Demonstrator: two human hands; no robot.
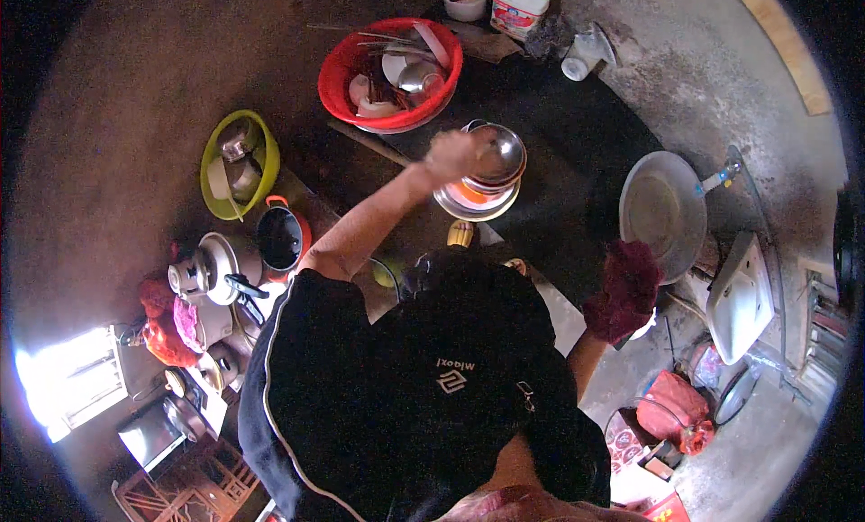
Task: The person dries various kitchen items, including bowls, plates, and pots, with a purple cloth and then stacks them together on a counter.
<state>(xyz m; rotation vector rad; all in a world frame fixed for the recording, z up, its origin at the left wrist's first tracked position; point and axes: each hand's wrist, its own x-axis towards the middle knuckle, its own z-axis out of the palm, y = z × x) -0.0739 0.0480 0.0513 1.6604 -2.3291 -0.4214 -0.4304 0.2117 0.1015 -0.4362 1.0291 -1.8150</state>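
Note:
My left hand (456, 157), blurred, is at the left side of a shiny metal bowl (503, 154); whether its fingers grip the rim I cannot tell. The bowl tops a stack of dishes, with an orange-and-white dish (478, 196) and a wider round dish (476, 213) lower down. A maroon cloth or mitt (628, 285) covers my right hand (611, 319), so its fingers are hidden. Beyond it is a large grey basin (662, 208). Above my left hand in the picture, a red basin (331, 93) holds bowls, chopsticks and other utensils.
A yellow-green basin (272, 144) with metal bowls and a dark pot (307, 231) with orange handles are on the left. A white sink (743, 302) and a hose (767, 231) are on the right. A white jug (517, 12) and a white tub (465, 10) stand at the top.

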